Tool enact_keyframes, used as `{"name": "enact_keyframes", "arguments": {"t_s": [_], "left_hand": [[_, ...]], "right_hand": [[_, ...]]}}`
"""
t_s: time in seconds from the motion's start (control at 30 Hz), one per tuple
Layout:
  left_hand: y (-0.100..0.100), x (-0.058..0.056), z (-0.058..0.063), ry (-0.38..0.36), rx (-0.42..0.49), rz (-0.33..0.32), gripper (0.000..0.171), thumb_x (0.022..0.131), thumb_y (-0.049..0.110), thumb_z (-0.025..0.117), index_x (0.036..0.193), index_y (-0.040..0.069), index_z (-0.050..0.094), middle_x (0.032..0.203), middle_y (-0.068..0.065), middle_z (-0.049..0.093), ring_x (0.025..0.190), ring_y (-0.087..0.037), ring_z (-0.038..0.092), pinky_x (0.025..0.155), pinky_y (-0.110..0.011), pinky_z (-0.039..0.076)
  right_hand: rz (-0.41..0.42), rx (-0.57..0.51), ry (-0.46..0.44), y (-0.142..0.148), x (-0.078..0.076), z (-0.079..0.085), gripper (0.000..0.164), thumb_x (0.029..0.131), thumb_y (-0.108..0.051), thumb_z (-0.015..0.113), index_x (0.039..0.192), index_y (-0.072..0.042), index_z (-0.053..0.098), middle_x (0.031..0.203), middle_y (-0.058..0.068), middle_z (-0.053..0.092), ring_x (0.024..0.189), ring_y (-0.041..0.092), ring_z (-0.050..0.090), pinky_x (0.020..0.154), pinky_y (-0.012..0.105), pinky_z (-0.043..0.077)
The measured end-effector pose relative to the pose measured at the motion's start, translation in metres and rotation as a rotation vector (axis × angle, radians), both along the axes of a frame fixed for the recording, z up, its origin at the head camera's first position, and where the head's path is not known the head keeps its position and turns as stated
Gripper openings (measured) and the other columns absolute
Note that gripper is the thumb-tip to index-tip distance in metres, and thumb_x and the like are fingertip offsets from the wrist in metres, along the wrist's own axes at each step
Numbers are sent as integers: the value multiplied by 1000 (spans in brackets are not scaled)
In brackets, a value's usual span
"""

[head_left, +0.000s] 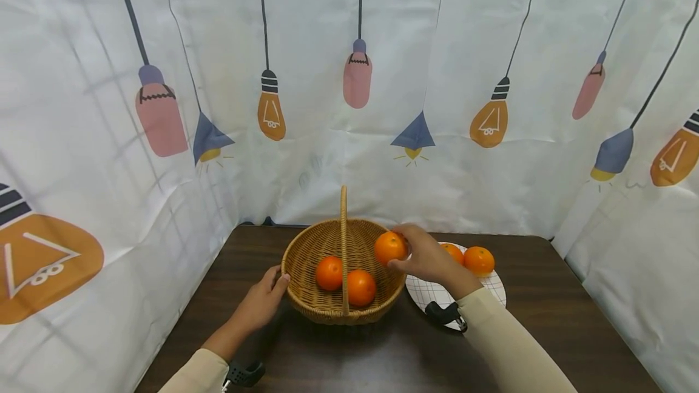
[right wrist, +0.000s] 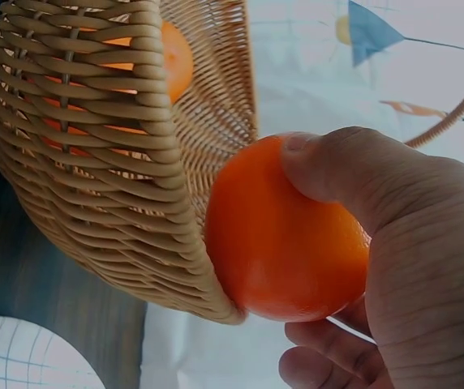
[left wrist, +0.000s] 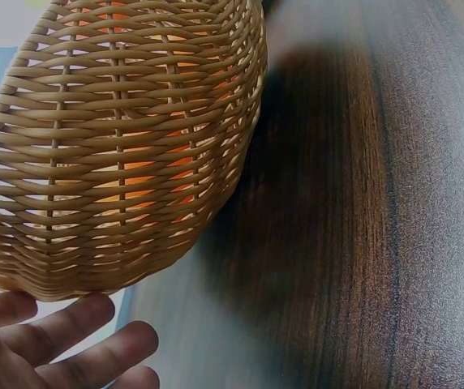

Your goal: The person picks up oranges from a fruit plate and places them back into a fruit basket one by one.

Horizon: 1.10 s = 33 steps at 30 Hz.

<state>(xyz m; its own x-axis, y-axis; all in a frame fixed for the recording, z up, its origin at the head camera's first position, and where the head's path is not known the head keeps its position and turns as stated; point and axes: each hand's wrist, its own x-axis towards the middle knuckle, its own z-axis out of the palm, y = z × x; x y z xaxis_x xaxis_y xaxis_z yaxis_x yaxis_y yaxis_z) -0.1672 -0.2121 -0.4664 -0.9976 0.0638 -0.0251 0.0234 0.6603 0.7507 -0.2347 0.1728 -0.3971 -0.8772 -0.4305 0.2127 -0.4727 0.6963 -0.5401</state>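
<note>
A wicker basket (head_left: 306, 296) with a tall arched handle stands on the table, two oranges (head_left: 330, 273) lying inside it. My left hand (head_left: 263, 299) holds the basket's left rim, thumb over the edge and fingers outside; in the left wrist view the fingers (left wrist: 94, 356) show beneath the weave. My right hand (head_left: 428, 259) grips another orange (head_left: 390, 247) at the basket's right rim. In the right wrist view this orange (right wrist: 285, 235) overlaps the rim, with the thumb (right wrist: 329, 166) on one side and fingers on the other.
Right of the basket, a white plate (head_left: 494, 290) with a grid pattern bears two more oranges (head_left: 479, 261), partly behind my right hand. The dark wooden table (head_left: 349, 359) meets a white curtain (head_left: 306, 181) printed with lamps at the back and sides.
</note>
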Motion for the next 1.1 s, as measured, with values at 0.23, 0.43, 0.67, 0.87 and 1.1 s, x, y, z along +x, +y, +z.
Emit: {"name": "enact_keyframes", "arguments": {"t_s": [0.23, 0.43, 0.67, 0.87, 1.1], "left_hand": [[0, 0, -1, 6, 5, 5, 67, 111, 46, 39, 156, -2, 30, 143, -30, 53, 130, -44, 53, 102, -64, 43], [-1, 0, -3, 3, 8, 2, 68, 111, 48, 39, 157, -1, 30, 144, -29, 53, 130, -44, 53, 102, -64, 43], [0, 1, -2, 5, 2, 3, 68, 111, 48, 38, 156, -1, 30, 143, -29, 53, 130, -44, 53, 102, -64, 43], [0, 1, -1, 10, 3, 0, 67, 111, 48, 38, 157, -1, 30, 143, -28, 53, 129, -43, 54, 102, -64, 43], [1, 1, -1, 14, 8, -2, 66, 111, 47, 38, 157, 0, 30, 142, -27, 55, 128, -41, 55, 103, -63, 43]], "right_hand": [[18, 19, 10, -3, 1, -4, 78, 82, -29, 89, 147, -4, 53, 143, 12, 54, 112, 24, 60, 93, 43, 52], [30, 25, 11, -5, 3, -6, 82, 83, -29, 88, 149, 0, 49, 147, 16, 52, 124, 31, 57, 99, 48, 49], [16, 51, -4, -5, 3, -9, 77, 85, -30, 86, 148, -1, 51, 144, 13, 55, 123, 29, 57, 100, 48, 49], [-16, 71, -23, -3, 4, -11, 75, 88, -31, 84, 149, -4, 51, 141, 11, 57, 116, 28, 60, 97, 50, 51], [-6, 39, -28, 2, 3, -15, 71, 88, -29, 84, 148, -6, 53, 139, 11, 58, 115, 28, 60, 97, 50, 52]]}}
